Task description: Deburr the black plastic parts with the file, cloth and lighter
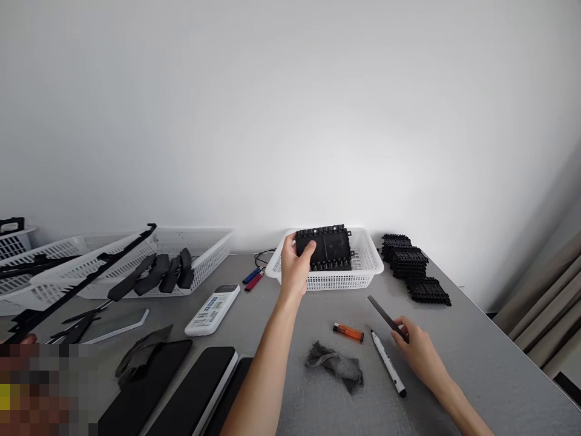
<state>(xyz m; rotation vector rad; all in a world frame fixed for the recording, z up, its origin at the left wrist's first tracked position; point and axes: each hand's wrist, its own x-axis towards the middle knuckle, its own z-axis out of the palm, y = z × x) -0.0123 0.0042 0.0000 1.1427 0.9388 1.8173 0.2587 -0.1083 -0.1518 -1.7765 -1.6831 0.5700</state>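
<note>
My left hand (296, 266) grips a black rectangular plastic plate (334, 248) with knobbed edges, thumb on its face. The plate is tilted up over a white plastic basket (370, 275), hiding part of the inside, where more black plastic shows. In my right hand (415, 348) is a thin flat metal strip (380, 311), perhaps a file, pointing up and left above the table. Beside that hand lies a white marker (387, 364). An orange lighter (348, 332) and a crumpled grey cloth (334, 366) rest further left.
Stacks of similar black plates (408, 261) stand at the right edge. Left are a white power bank (212, 310), blue and red lighters (254, 280), dark slabs (195, 387) and a basket (218, 251) with black parts. A co-worker's fingers (28, 339) hold a long black strip (86, 275).
</note>
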